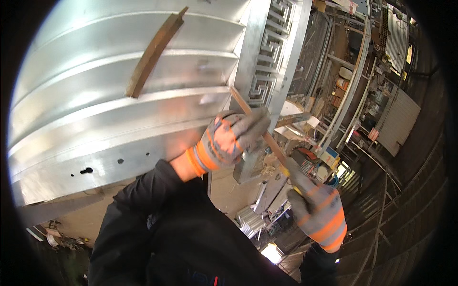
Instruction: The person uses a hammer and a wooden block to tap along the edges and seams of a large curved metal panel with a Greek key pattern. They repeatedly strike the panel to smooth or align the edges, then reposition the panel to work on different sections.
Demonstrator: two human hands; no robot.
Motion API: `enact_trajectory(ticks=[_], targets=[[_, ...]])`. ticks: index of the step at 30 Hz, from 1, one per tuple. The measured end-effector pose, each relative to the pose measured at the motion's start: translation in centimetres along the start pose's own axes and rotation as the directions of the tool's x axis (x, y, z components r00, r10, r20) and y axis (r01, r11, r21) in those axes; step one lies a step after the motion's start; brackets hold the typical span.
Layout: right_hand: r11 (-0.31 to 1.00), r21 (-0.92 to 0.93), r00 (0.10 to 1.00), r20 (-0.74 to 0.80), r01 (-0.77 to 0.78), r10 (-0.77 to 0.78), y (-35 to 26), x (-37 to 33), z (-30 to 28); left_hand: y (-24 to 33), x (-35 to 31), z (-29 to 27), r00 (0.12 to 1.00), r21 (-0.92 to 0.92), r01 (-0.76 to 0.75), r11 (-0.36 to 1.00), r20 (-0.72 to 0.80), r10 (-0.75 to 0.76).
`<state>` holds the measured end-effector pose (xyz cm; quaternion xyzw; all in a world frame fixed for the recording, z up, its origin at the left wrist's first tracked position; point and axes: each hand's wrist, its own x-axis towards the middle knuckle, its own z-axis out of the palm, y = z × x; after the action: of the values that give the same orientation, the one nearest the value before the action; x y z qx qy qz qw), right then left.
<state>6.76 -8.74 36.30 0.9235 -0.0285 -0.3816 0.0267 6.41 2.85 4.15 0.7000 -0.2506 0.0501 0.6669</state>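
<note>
Both hands wore grey gloves with orange stripes and held one long, thin rusty metal rod (260, 127). The left hand (232, 139) was curled into a fist around the rod's upper part, close to the edge of a ribbed, shiny metal panel (109, 95). The right hand (317, 205) sat lower, fingers closed around the rod's lower end. The rod slanted up from the right hand, through the left, and its tip touched the panel's right edge beside a patterned metal frame (274, 43). A curved rusty strip (153, 52) lay across the panel's upper ribs, well apart from both hands.
</note>
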Motion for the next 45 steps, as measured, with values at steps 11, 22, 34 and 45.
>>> enact_trajectory(ticks=[11, 22, 34, 45], targets=[[0.328, 0.945, 0.715, -0.231, 0.004, 0.659, 12.9, 11.7, 20.2, -0.6, 3.6, -3.8, 0.951, 0.669, 0.132, 0.732, 0.122, -0.283], [0.998, 0.027, 0.430, -0.902, -0.051, 0.046, 18.2, 18.1, 30.0, 1.6, -1.7, -0.6, 0.734, 0.147, -0.207, 0.967, 0.677, 0.054], [0.986, -0.051, 0.419, -0.908, -0.158, 0.020, 18.1, 17.7, 31.5, -0.6, -5.5, 9.3, 0.544, -0.301, 0.000, 0.954, 0.800, 0.253], [0.953, -0.180, 0.416, -0.907, -0.243, -0.066, 17.0, 18.1, 30.6, -0.5, -5.2, 9.2, 0.492, -0.150, -0.241, 0.959, 0.833, 0.254]])
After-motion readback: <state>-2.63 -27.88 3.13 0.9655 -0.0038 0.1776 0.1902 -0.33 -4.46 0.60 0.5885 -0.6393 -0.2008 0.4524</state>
